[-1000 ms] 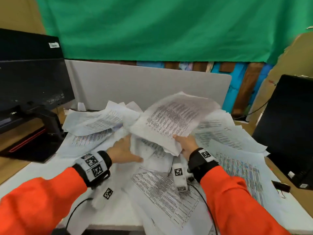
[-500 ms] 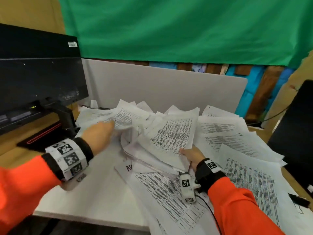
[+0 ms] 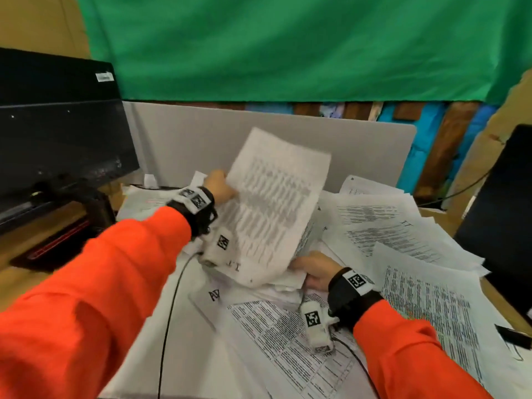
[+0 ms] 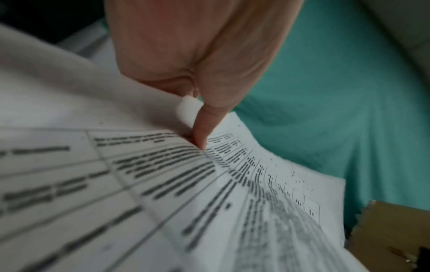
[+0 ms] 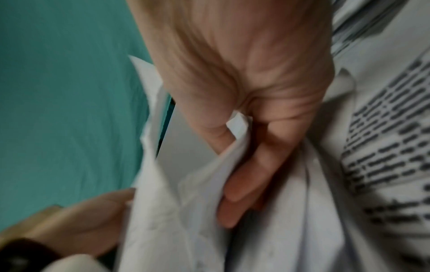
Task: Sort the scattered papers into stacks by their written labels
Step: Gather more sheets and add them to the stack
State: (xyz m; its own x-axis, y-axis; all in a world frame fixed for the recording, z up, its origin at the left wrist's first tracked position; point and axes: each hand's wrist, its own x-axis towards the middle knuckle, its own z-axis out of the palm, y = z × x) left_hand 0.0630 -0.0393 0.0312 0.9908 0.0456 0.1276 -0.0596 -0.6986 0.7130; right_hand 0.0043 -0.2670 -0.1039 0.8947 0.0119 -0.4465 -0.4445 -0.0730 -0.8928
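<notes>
Paper sheet (image 3: 273, 203) w/ handwritten label is up over the desk pile (image 3: 383, 226), pinched by your left hand (image 3: 220, 187) & bundled w/ others in your right hand (image 3: 315, 273); read it, keep edges flat.

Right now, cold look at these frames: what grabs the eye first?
The raised sheet at centre, lifted off the desk and blurred, with the left hand gripping its far-left edge and the right hand holding papers at its lower corner. Next, the bright orange sleeves in the foreground, then the green backdrop across the top, above the scattered papers.
</notes>
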